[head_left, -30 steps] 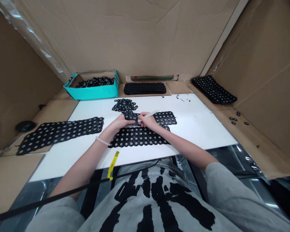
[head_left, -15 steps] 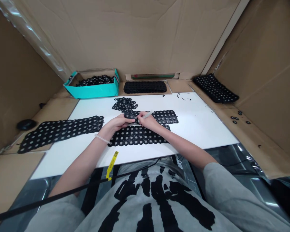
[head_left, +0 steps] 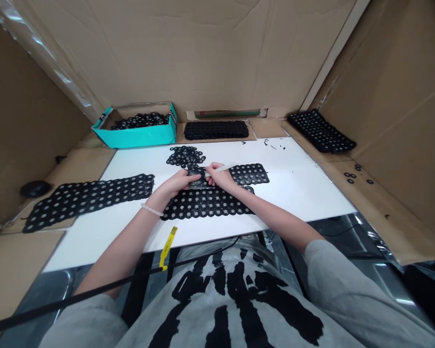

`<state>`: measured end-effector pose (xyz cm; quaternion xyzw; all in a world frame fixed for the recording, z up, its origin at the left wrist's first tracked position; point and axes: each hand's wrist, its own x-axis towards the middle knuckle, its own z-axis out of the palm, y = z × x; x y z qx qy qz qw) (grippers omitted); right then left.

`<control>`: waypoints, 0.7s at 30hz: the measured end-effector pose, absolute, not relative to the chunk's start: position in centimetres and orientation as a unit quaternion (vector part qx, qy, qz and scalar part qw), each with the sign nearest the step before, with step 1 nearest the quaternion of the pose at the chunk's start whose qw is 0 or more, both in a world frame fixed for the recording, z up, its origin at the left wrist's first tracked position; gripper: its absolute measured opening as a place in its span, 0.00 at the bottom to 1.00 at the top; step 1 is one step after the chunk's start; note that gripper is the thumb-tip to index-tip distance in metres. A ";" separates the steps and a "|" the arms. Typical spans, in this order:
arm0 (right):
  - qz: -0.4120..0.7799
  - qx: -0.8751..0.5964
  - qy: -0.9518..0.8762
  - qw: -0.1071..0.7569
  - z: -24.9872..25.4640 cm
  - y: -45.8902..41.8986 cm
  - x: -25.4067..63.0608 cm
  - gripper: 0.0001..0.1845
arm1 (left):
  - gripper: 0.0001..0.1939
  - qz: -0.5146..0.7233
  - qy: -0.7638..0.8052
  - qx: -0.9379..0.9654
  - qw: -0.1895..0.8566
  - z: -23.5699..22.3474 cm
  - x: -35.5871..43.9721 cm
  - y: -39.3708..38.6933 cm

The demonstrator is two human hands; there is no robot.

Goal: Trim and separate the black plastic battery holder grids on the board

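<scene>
My left hand (head_left: 181, 181) grips the left end of a black sheet of joined rings (head_left: 252, 174), thumb on top. My right hand (head_left: 220, 176) pinches a slim, whitish pen-like tool (head_left: 227, 166), its tip down at the sheet close to my left thumb. What the tip touches is too small to tell. Nearer me a second black ring sheet (head_left: 208, 203) lies flat, partly under my wrists. Just beyond my hands is a pile of loose black rings (head_left: 185, 155).
A teal box (head_left: 139, 137) of black rings stands at the back left. More ring sheets lie at the left (head_left: 90, 198), back (head_left: 216, 130) and right (head_left: 322, 131). Several loose rings (head_left: 351, 176) rest on the right cardboard. A black round object (head_left: 36, 188) sits far left.
The pen-like tool has tilted lower, and more of its rear end shows to the right. My left thumb has shifted slightly left. The view has moved a little.
</scene>
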<state>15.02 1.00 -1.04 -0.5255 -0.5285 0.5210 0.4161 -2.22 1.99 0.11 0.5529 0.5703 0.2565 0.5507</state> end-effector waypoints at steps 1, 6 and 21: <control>0.521 -0.526 -0.526 0.419 -1.3 1.0 14.9 0.14 | 0.17 0.257 0.571 0.546 0.557 0.2 -2.2 2.0; 0.526 -0.514 -0.526 0.427 -1.7 1.2 15.0 0.13 | 0.16 0.274 0.574 0.523 0.567 0.5 -1.8 1.7; 0.442 -0.523 -0.611 0.397 -2.2 0.4 14.8 0.11 | 0.20 0.218 0.557 0.593 0.540 0.8 -2.6 1.9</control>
